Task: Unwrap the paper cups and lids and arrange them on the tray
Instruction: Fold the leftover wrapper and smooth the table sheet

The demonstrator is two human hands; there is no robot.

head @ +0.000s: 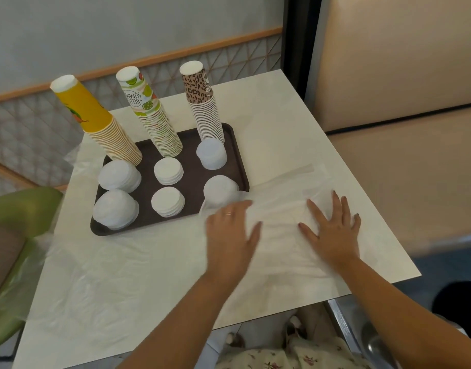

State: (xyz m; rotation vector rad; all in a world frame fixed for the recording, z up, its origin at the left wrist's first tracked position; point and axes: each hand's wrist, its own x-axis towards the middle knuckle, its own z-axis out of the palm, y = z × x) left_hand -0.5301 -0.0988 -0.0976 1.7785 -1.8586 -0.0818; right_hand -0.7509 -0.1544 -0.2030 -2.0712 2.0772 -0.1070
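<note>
A dark brown tray [194, 171] sits on the white table. Three upside-down cup stacks stand along its back: yellow [95, 118], lime-printed [151, 113] and leopard-printed [202, 102]. Several white lid stacks [168, 170] lie in two rows in front of them. A clear plastic wrapper [282, 211] lies flat on the table right of the tray, its edge touching the front right lid stack [219, 190]. My left hand [231, 233] and my right hand [333, 230] both press flat on this wrapper with fingers spread.
More clear plastic [101, 283] covers the table's front left and hangs over its left edge. A green chair [18, 206] stands at the left, a beige padded bench [404, 169] at the right. The table's right edge [362, 182] is close to my right hand.
</note>
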